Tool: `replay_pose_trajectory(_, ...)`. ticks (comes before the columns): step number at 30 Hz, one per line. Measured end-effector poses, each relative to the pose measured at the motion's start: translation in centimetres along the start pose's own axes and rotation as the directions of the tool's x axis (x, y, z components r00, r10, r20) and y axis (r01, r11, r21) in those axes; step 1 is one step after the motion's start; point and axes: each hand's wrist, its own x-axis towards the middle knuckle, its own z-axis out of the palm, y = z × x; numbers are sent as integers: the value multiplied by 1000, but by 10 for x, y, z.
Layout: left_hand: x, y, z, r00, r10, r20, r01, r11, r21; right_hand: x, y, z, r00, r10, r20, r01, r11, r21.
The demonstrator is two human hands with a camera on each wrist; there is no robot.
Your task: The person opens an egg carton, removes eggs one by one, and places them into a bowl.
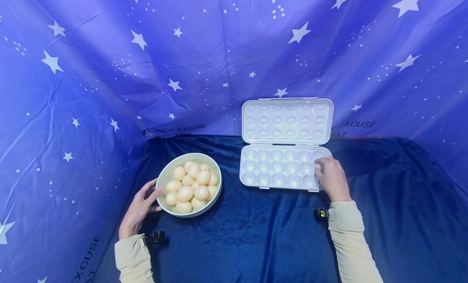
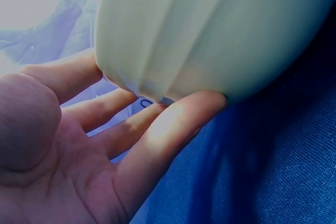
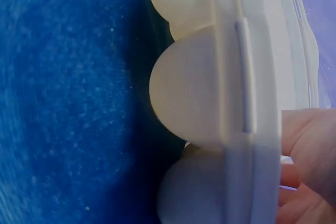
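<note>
A pale green bowl (image 1: 162, 181) heaped with cream-coloured eggs (image 1: 185, 193) sits left of centre in the head view. My left hand (image 1: 140, 205) holds its left side, with the thumb at the rim and the other fingers lower on the outside. Up close in the left wrist view, fingertips touch the bowl's ribbed wall (image 2: 173, 30). To the right lies an opened white egg box (image 1: 270, 187). My right hand (image 1: 332, 178) is over the right end of its lower tray, fingers bent down at the cells. Whether anything is between those fingertips is hidden.
The box's lid (image 1: 284, 127) stands raised at the back, near the starry purple curtain (image 1: 226, 43). Dark blue cloth (image 1: 234, 242) covers the table. In the right wrist view, rounded cell undersides (image 3: 189, 87) bulge below the box's rim.
</note>
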Motion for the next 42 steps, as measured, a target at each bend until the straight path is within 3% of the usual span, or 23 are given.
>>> replay_pose_trajectory(7, -2, 0, 1, 1000, 3, 9, -3, 1000, -1, -1, -1, -4, 998, 63, -28, -62, 998, 30)
replay_pose_trajectory(11, -2, 0, 1, 1000, 2, 11, -2, 1000, -2, -2, -3, -5, 996, 64, -64, -60, 997, 53)
replay_pose_trajectory(17, -2, -1, 1, 1000, 9, 12, -9, 1000, -17, 0, -12, -7, 991, 16, -133, -5, 997, 82)
replay_pose_trajectory(25, -2, 0, 1, 1000, 15, 10, -15, 999, -30, -1, -28, -6, 985, -43, -166, 60, 993, 98)
replay_pose_trajectory(36, -1, -1, 2, 1000, 6, 9, -5, 999, -45, 3, -66, 4, 961, -178, -210, 209, 969, 133)
replay_pose_trajectory(42, -2, -1, 1, 1000, 14, 10, -13, 999, -50, 1, -88, 11, 958, -215, -192, 246, 956, 159)
